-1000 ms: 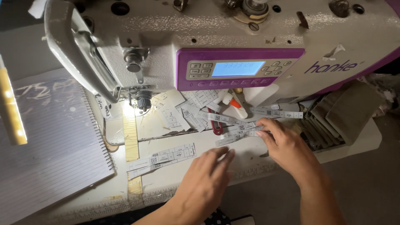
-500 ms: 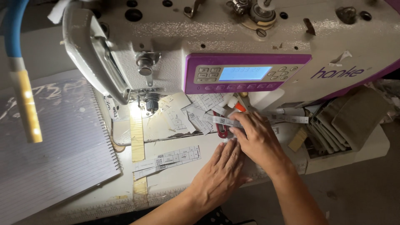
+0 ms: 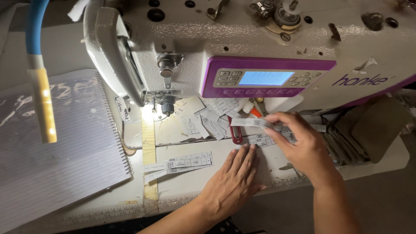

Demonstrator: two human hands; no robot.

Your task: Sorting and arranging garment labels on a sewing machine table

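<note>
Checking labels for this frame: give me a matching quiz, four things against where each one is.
Things:
1. left hand
2. right hand
3. spiral notebook
4. red-handled snips

Places:
A. far left of the table, lined page open
B. flat on the table near the front edge
C. pinching a white label strip by its end
D. on the machine bed, beneath the raised strip

Pairs: 1-B, 2-C, 3-A, 4-D
</note>
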